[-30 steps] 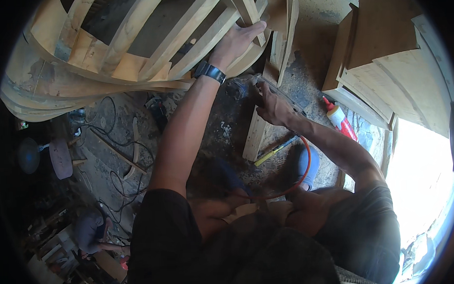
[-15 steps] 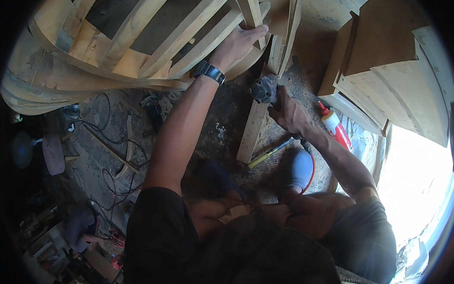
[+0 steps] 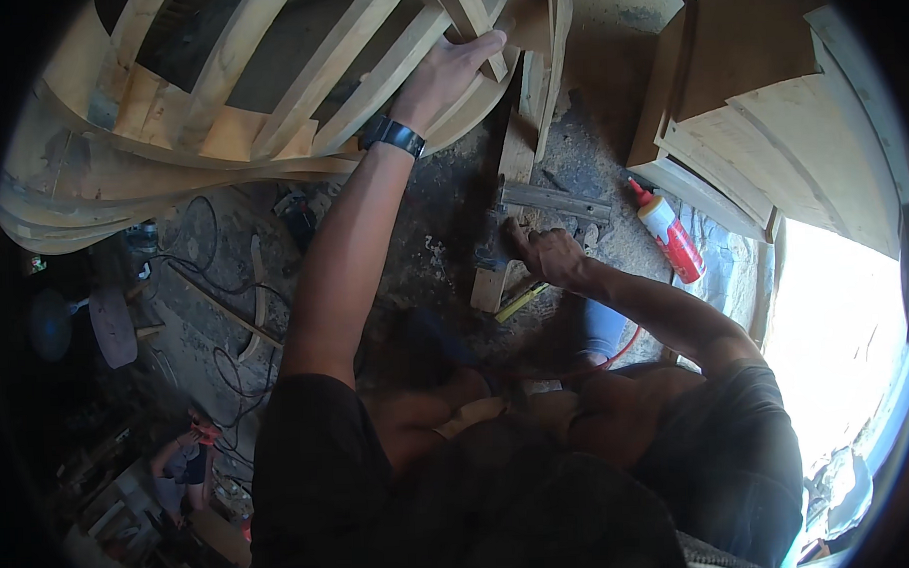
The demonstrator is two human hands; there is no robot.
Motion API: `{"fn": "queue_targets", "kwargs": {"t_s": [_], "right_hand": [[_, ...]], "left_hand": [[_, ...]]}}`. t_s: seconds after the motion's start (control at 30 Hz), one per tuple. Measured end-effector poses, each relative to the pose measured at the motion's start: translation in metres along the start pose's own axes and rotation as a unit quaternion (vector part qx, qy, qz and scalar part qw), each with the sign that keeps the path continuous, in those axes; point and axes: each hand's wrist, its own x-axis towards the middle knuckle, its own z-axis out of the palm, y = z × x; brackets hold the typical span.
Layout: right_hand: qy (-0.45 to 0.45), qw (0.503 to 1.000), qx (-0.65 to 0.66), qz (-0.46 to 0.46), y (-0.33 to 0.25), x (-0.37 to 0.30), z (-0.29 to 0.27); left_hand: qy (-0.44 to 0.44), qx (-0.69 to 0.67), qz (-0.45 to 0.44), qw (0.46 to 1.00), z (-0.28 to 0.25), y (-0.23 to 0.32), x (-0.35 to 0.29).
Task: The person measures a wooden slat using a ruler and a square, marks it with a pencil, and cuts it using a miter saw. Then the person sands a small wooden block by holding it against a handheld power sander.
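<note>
At the top, my left hand, with a dark watch on its wrist, grips the end of a curved wooden frame made of pale slats. Its fingers are partly hidden behind the wood. My right hand is closed around the handle of a dark nail gun. The nail gun is turned on its side, its long grey magazine pointing right. Under it runs a pale wooden beam; whether the gun rests on it I cannot tell. A red hose shows near my leg.
Right of my hand lies a red and white bottle with a red nozzle. A yellow stick-like tool is on the floor. A large wooden cabinet-like piece stands at right. Black cables trail at left. Another person is at lower left.
The nail gun has come down and turned onto its side in my right hand, so its magazine now shows. My left hand keeps its grip on the frame; the view has shifted slightly.
</note>
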Motion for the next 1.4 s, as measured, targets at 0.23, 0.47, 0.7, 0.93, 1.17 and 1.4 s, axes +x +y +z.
{"fn": "queue_targets", "kwargs": {"t_s": [0.23,0.47,0.7,0.93,1.17,1.4], "right_hand": [[0.212,0.968,0.13,-0.029,-0.02,0.008,-0.105],[0.594,0.773,0.201,-0.099,-0.026,0.049,-0.261],[0.606,0.766,0.19,-0.1,-0.031,0.063,-0.287],[0.626,0.756,0.143,-0.123,-0.024,0.073,-0.291],[0.636,0.754,0.119,-0.113,-0.025,0.075,-0.296],[0.602,0.778,0.151,-0.096,-0.023,0.073,-0.293]], "left_hand": [[0.041,0.13,0.121,0.983,0.003,-0.023,-0.001],[0.076,0.043,0.022,0.996,0.005,-0.017,0.007],[0.06,0.371,0.122,0.919,0.018,-0.035,0.01],[-0.038,0.281,0.04,0.958,0.014,-0.019,0.012],[0.104,0.121,0.08,0.984,0.01,-0.018,0.009],[0.068,0.135,0.065,0.986,0.012,-0.023,0.004]]}}
